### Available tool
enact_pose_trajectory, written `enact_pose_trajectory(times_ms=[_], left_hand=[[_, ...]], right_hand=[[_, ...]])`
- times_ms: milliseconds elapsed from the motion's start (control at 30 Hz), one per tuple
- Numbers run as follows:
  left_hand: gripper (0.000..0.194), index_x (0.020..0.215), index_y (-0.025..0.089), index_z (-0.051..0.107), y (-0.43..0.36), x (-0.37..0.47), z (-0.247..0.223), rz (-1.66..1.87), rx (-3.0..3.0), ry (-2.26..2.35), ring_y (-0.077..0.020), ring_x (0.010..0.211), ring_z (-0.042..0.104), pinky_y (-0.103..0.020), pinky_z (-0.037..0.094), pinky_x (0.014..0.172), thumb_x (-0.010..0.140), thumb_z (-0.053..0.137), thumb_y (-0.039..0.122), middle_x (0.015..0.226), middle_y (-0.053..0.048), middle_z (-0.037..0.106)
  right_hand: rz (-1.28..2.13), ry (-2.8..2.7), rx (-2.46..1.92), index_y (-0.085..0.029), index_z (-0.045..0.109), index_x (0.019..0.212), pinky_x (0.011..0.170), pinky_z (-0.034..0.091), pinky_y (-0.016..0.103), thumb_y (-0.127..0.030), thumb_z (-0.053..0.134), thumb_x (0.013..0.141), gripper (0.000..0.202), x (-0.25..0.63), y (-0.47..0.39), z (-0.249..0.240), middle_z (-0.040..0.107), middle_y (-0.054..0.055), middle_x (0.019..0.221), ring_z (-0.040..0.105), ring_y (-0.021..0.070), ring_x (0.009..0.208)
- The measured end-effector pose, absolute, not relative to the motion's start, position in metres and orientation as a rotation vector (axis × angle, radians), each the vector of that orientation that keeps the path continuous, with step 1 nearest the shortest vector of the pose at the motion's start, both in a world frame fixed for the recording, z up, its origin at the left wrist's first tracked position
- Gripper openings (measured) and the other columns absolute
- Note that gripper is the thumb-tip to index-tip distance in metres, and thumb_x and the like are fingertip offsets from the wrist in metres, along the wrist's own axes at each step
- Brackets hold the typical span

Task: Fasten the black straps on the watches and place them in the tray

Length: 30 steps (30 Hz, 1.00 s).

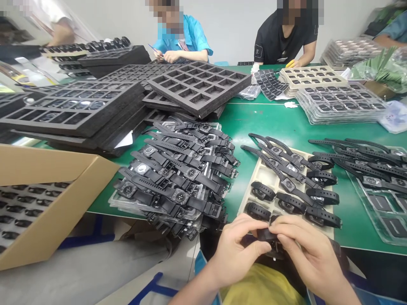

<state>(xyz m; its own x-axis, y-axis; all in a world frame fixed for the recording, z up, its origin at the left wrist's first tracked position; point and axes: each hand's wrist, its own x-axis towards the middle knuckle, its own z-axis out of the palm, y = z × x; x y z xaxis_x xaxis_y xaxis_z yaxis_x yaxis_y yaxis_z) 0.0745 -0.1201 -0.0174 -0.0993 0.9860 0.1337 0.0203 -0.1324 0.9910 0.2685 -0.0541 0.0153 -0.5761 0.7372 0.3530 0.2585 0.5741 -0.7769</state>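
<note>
My left hand (233, 248) and my right hand (307, 243) meet at the table's front edge, fingers pinched on a black smartwatch (264, 234). Fingers hide much of its strap and case. Just beyond them lies a cream tray (264, 173) bearing several black watches. Those in its nearer and right parts have straps curled into loops, such as one watch (263, 190) at the left. Others, like an open-strapped watch (288, 183), lie face down with straps stretched out. A tall heap of watches (179, 195) on clear plastic trays rises to the left.
Clear trays (365, 203) with more watches stand right. Black foam trays (203, 87) are stacked at the back left, above an open cardboard box (73, 212). Across the green table (263, 120), co-workers sit near plastic trays (343, 103).
</note>
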Motion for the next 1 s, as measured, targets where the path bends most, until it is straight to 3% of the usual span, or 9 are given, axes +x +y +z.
enact_pose_trajectory(times_ms=[100, 233, 500, 700, 900, 1000], left_hand=[[0.027, 0.111, 0.021, 0.083, -0.120, 0.074, -0.017, 1.382, 1.281, 1.220, -0.0229, 0.087, 0.071, -0.033, 0.055, 0.081, 0.084, 0.086, 0.027, 0.093, -0.009, 0.080], [0.029, 0.110, 0.019, 0.083, -0.120, 0.077, -0.018, 1.372, 1.263, 1.256, -0.0218, 0.082, 0.069, -0.031, 0.054, 0.077, 0.082, 0.087, 0.027, 0.089, -0.008, 0.077], [0.028, 0.109, 0.020, 0.084, -0.122, 0.079, -0.019, 1.330, 1.202, 1.270, -0.0236, 0.085, 0.070, -0.034, 0.055, 0.081, 0.081, 0.084, 0.025, 0.091, -0.008, 0.076], [0.028, 0.106, 0.020, 0.082, -0.119, 0.077, -0.015, 1.301, 1.189, 1.296, -0.0204, 0.082, 0.065, -0.031, 0.052, 0.078, 0.078, 0.082, 0.017, 0.087, -0.004, 0.070], [0.029, 0.105, 0.020, 0.080, -0.120, 0.079, -0.018, 1.299, 1.189, 1.289, -0.0193, 0.083, 0.064, -0.029, 0.052, 0.079, 0.077, 0.079, 0.011, 0.089, -0.004, 0.069], [0.027, 0.107, 0.020, 0.079, -0.120, 0.078, -0.013, 1.282, 1.254, 1.302, -0.0194, 0.085, 0.065, -0.029, 0.052, 0.080, 0.081, 0.077, 0.011, 0.090, -0.004, 0.069]], right_hand=[[0.908, -2.157, -0.791, -0.029, 0.071, 0.108, 0.082, 0.060, 0.018, -0.013, 0.056, 0.104, 0.022, 0.269, -0.055, 0.012, 0.076, 0.001, 0.102, 0.075, 0.0148, 0.094], [0.811, -2.112, -0.719, -0.029, 0.072, 0.119, 0.091, 0.060, 0.018, -0.011, 0.058, 0.102, 0.028, 0.265, -0.059, 0.012, 0.077, 0.003, 0.114, 0.077, 0.0149, 0.103], [0.872, -2.246, -0.762, -0.027, 0.070, 0.101, 0.074, 0.062, 0.019, -0.012, 0.056, 0.103, 0.020, 0.268, -0.052, 0.024, 0.076, 0.002, 0.095, 0.076, 0.0154, 0.085], [0.782, -2.152, -0.748, -0.027, 0.077, 0.115, 0.087, 0.063, 0.020, -0.013, 0.062, 0.101, 0.025, 0.267, -0.055, 0.016, 0.079, 0.005, 0.110, 0.079, 0.0169, 0.097], [0.902, -2.259, -0.727, -0.026, 0.075, 0.109, 0.075, 0.063, 0.015, -0.012, 0.059, 0.102, 0.023, 0.269, -0.052, 0.023, 0.077, 0.003, 0.099, 0.077, 0.0131, 0.084], [0.891, -2.247, -0.728, -0.027, 0.076, 0.109, 0.077, 0.062, 0.015, -0.012, 0.059, 0.102, 0.023, 0.267, -0.052, 0.021, 0.077, 0.003, 0.103, 0.077, 0.0132, 0.087]])
